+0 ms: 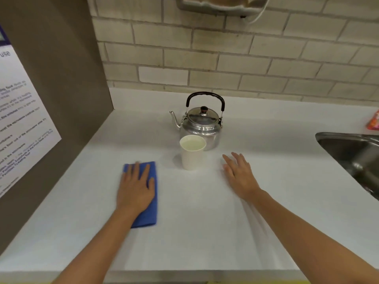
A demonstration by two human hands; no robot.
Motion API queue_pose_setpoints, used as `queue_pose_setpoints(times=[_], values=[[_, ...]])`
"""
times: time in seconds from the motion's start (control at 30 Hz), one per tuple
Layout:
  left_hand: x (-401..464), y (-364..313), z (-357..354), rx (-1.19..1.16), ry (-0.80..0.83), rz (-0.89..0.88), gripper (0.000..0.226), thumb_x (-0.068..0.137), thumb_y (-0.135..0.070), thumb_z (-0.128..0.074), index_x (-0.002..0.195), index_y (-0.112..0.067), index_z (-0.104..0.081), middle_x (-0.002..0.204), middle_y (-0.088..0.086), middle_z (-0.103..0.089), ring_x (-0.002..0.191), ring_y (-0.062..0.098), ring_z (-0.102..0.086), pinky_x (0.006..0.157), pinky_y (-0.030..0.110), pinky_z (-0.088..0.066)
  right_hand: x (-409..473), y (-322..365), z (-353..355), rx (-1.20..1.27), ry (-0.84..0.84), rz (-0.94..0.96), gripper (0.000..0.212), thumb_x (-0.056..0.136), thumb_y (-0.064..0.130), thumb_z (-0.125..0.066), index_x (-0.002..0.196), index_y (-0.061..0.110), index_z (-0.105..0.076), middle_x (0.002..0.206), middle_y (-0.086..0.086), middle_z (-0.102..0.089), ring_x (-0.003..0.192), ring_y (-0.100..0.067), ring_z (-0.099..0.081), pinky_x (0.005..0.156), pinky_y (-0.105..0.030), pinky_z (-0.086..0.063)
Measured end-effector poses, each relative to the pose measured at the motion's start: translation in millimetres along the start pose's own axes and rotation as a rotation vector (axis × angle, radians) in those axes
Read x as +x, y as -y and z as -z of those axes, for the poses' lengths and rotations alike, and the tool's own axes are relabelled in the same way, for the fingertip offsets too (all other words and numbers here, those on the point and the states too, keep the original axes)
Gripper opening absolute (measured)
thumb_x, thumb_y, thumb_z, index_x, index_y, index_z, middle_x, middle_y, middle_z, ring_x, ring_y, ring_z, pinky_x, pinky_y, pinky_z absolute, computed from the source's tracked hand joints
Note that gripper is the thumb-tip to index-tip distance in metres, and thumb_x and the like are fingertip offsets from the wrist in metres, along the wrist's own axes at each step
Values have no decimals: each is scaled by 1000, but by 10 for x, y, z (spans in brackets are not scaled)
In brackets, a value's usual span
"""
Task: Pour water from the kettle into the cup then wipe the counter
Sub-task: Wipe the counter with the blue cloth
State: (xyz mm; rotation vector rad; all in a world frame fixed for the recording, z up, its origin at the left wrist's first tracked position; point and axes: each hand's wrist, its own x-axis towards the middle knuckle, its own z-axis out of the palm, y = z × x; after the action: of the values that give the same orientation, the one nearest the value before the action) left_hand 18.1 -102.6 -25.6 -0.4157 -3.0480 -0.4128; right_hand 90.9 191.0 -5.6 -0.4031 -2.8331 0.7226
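Two bare forearms reach in over the near edge of the white bench (205, 232). The left hand (135, 189) lies flat, fingers spread, pressing on a folded blue cloth (150, 212) toward the bench's left side; its grip is released, nothing clasped. The right hand (240, 175) rests palm down on the bare bench surface right of centre, its grip also released and empty. Between the hands and a little farther back stands a white paper cup (191, 158), upright, with water in it. Just behind the cup, nearly touching, sits the steel kettle (202, 128), lid on, black handle raised, spout pointing left. A steel sink (348, 148) is set into the right edge. A brick wall (225, 58) rises along the far edge.
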Motion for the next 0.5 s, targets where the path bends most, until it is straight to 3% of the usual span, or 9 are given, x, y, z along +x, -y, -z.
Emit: queue_pose_setpoints(times=[0.1, 0.23, 0.37, 0.5], values=[[-86, -294, 4, 12, -39, 178, 57, 97, -35, -21, 147, -11, -7, 157, 19, -5, 144, 35, -4, 119, 44, -2, -83, -220, 191, -43, -1, -25, 43, 100, 32, -25, 142, 27, -28, 154, -5, -21, 144, -23, -6, 117, -47, -5], [-544, -1366, -239, 16, -56, 283, 61, 97, -35, -19, 146, -4, -1, 155, 27, -2, 143, 43, -3, 117, 49, -1, -158, -556, 411, -112, 42, -45, 44, 100, 33, -23, 143, 26, -24, 155, -5, -20, 144, -24, -6, 117, -48, -5], [-770, -2525, -488, -67, 40, 77, 63, 97, -39, -18, 146, -3, 3, 155, 26, 6, 143, 42, 8, 117, 47, 8, -201, -761, 483, -127, 99, -13, 45, 100, 36, -22, 144, 27, -21, 156, -4, -17, 145, -23, -5, 117, -48, -5], [-857, -2339, -494, -70, 47, -56, 61, 97, -39, -19, 147, -10, -1, 157, 18, 6, 145, 33, 10, 118, 41, 9, -170, -919, 524, -155, 109, 5, 45, 99, 36, -24, 143, 28, -24, 155, -3, -19, 144, -23, -8, 117, -48, -6]])
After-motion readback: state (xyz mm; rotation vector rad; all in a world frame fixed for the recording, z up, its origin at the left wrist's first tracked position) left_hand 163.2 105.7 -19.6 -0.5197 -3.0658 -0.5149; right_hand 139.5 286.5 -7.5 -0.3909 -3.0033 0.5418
